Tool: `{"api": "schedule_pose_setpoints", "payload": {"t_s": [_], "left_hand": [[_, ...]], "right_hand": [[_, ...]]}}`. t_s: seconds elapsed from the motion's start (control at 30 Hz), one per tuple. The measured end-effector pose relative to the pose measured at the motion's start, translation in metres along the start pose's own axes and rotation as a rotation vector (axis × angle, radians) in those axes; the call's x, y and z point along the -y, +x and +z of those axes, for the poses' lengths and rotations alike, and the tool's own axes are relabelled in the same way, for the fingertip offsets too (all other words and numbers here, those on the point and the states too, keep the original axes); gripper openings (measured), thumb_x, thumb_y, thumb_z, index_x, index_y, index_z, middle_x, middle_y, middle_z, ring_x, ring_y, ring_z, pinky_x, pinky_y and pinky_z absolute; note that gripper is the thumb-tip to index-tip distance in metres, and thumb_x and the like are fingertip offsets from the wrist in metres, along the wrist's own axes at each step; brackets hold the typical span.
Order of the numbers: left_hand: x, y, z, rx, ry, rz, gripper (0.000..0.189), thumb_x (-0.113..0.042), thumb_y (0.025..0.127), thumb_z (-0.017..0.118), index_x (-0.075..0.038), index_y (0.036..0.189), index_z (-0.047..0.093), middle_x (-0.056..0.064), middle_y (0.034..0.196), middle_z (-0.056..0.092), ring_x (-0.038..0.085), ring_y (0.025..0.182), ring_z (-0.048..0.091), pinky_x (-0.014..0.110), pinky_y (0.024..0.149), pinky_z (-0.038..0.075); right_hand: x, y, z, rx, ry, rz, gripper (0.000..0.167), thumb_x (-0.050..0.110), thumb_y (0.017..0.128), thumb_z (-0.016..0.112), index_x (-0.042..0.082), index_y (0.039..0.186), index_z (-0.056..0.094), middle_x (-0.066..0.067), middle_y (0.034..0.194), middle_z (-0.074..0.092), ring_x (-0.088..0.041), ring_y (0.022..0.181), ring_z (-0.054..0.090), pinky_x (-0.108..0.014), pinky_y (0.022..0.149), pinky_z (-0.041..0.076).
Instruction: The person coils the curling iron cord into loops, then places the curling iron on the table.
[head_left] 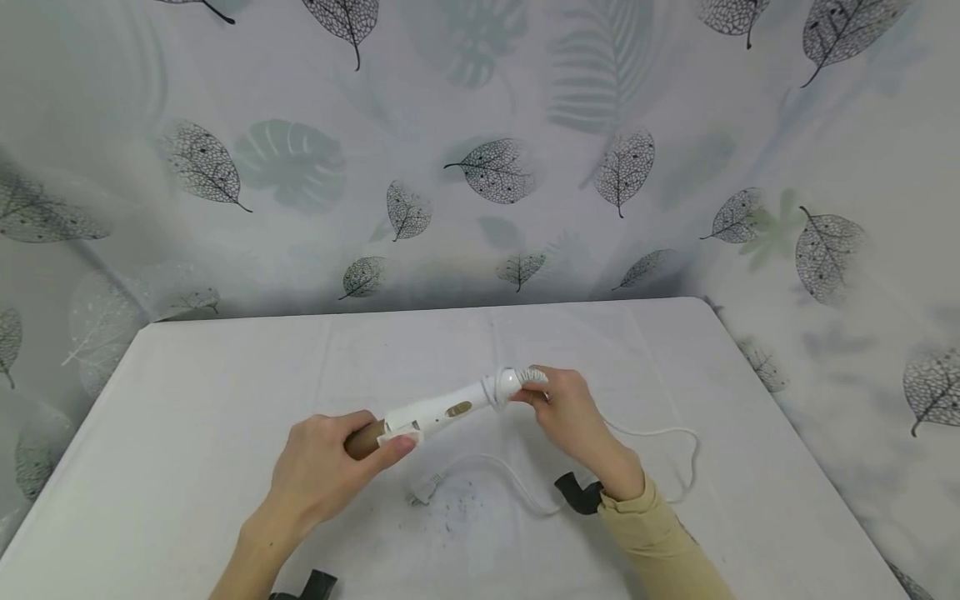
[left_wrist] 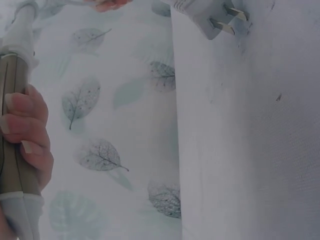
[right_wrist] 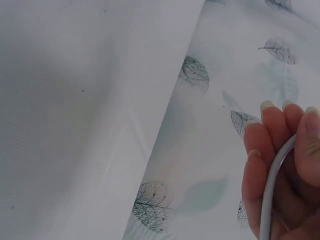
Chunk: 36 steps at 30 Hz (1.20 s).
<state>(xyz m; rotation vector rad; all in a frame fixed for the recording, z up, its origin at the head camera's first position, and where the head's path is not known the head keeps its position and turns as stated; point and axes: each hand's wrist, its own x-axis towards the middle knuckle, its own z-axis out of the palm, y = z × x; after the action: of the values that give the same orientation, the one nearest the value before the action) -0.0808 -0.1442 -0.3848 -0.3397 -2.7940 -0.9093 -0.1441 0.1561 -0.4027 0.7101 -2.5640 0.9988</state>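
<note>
A white curling iron [head_left: 442, 410] with a brown barrel is held tilted above the table, its handle end up and to the right. My left hand [head_left: 318, 462] grips the barrel; in the left wrist view, its fingers [left_wrist: 30, 127] curl round the brown part [left_wrist: 15, 75]. Several turns of white cord [head_left: 497, 390] wrap the handle's end. Beside that end, my right hand [head_left: 573, 417] holds the cord, which runs between thumb and fingers in the right wrist view, a grey-white line [right_wrist: 268, 200] across the palm. The two-pin plug [head_left: 425, 490] hangs low between the hands.
The white-covered table [head_left: 225, 375] has dark specks [head_left: 457, 504] near the plug. A loop of loose cord [head_left: 660, 432] extends right of the right hand. Leaf-patterned cloth [head_left: 450, 233] surrounds the table's back and sides. Black pieces [head_left: 579, 493] sit at both wrists.
</note>
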Motion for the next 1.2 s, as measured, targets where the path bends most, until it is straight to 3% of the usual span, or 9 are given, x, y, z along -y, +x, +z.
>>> {"api": "schedule_pose_setpoints", "payload": {"t_s": [0.07, 0.13, 0.3, 0.37, 0.57, 0.7, 0.83, 1.0, 1.2], "left_hand": [[0.000, -0.001, 0.000, 0.012, -0.014, 0.044, 0.055, -0.055, 0.083, 0.075, -0.025, 0.060, 0.034, -0.019, 0.058, 0.014, -0.003, 0.053, 0.016, 0.019, 0.049, 0.018], [0.000, -0.002, 0.001, 0.025, -0.026, 0.082, 0.057, -0.054, 0.082, 0.075, -0.024, 0.060, 0.032, -0.020, 0.058, 0.013, -0.004, 0.054, 0.014, 0.018, 0.050, 0.017], [0.000, -0.002, 0.002, 0.046, -0.029, 0.121, 0.054, -0.057, 0.082, 0.074, -0.025, 0.060, 0.036, -0.020, 0.059, 0.013, -0.004, 0.054, 0.013, 0.018, 0.049, 0.016], [0.001, -0.001, 0.002, 0.051, -0.026, 0.132, 0.052, -0.057, 0.082, 0.074, -0.026, 0.060, 0.039, -0.020, 0.058, 0.013, -0.005, 0.054, 0.014, 0.018, 0.048, 0.016], [0.002, -0.001, 0.003, 0.096, -0.013, 0.137, 0.053, -0.062, 0.079, 0.075, -0.028, 0.059, 0.039, -0.022, 0.058, 0.012, -0.005, 0.053, 0.015, 0.018, 0.048, 0.017], [0.001, -0.003, 0.004, 0.162, -0.005, 0.127, 0.057, -0.068, 0.077, 0.073, -0.029, 0.058, 0.035, -0.022, 0.058, 0.012, -0.006, 0.053, 0.017, 0.017, 0.048, 0.019], [0.000, -0.003, 0.006, 0.186, 0.018, 0.168, 0.056, -0.074, 0.074, 0.071, -0.030, 0.058, 0.039, -0.023, 0.055, 0.016, -0.007, 0.051, 0.021, 0.017, 0.046, 0.022], [0.000, -0.003, 0.010, 0.202, 0.071, 0.213, 0.051, -0.080, 0.072, 0.067, -0.034, 0.060, 0.047, -0.023, 0.052, 0.027, -0.006, 0.049, 0.027, 0.017, 0.046, 0.024], [-0.001, -0.003, 0.008, 0.247, 0.094, 0.161, 0.052, -0.083, 0.070, 0.065, -0.034, 0.060, 0.050, -0.021, 0.051, 0.032, -0.004, 0.049, 0.031, 0.018, 0.047, 0.027]], "right_hand": [[-0.001, -0.001, 0.000, -0.022, 0.007, -0.005, 0.030, -0.020, 0.072, 0.075, 0.005, 0.088, 0.077, -0.003, 0.084, 0.074, -0.014, 0.071, 0.065, -0.029, 0.065, 0.053], [-0.003, -0.001, -0.001, -0.055, 0.012, -0.036, 0.032, -0.022, 0.072, 0.072, 0.006, 0.087, 0.075, -0.002, 0.082, 0.073, -0.014, 0.068, 0.064, -0.029, 0.063, 0.053], [-0.008, 0.000, -0.001, -0.108, -0.011, -0.139, 0.008, -0.002, 0.084, 0.075, 0.006, 0.086, 0.074, -0.002, 0.078, 0.070, -0.012, 0.064, 0.063, -0.028, 0.060, 0.052], [-0.009, 0.000, -0.001, -0.103, -0.005, -0.147, 0.007, -0.001, 0.085, 0.074, 0.005, 0.086, 0.073, -0.001, 0.076, 0.068, -0.011, 0.063, 0.061, -0.027, 0.060, 0.052], [-0.010, 0.001, -0.001, -0.100, -0.018, -0.117, 0.019, -0.014, 0.080, 0.073, 0.004, 0.087, 0.073, -0.002, 0.076, 0.069, -0.014, 0.065, 0.065, -0.027, 0.062, 0.053], [-0.008, 0.000, 0.000, -0.103, -0.025, -0.052, 0.013, -0.008, 0.081, 0.074, 0.003, 0.088, 0.074, -0.002, 0.074, 0.071, -0.015, 0.061, 0.065, -0.026, 0.060, 0.053], [-0.004, 0.000, 0.000, -0.056, 0.023, -0.020, 0.011, -0.007, 0.083, 0.073, 0.003, 0.088, 0.074, -0.002, 0.074, 0.070, -0.014, 0.060, 0.062, -0.023, 0.059, 0.052], [-0.002, 0.001, -0.001, -0.075, 0.028, -0.126, 0.023, -0.017, 0.079, 0.071, 0.004, 0.088, 0.074, 0.000, 0.075, 0.069, -0.012, 0.061, 0.061, -0.019, 0.060, 0.051], [0.000, 0.004, -0.010, -0.218, 0.035, -0.278, 0.023, -0.010, 0.075, 0.079, 0.007, 0.089, 0.072, 0.003, 0.074, 0.063, -0.007, 0.059, 0.053, -0.015, 0.058, 0.044]]}}
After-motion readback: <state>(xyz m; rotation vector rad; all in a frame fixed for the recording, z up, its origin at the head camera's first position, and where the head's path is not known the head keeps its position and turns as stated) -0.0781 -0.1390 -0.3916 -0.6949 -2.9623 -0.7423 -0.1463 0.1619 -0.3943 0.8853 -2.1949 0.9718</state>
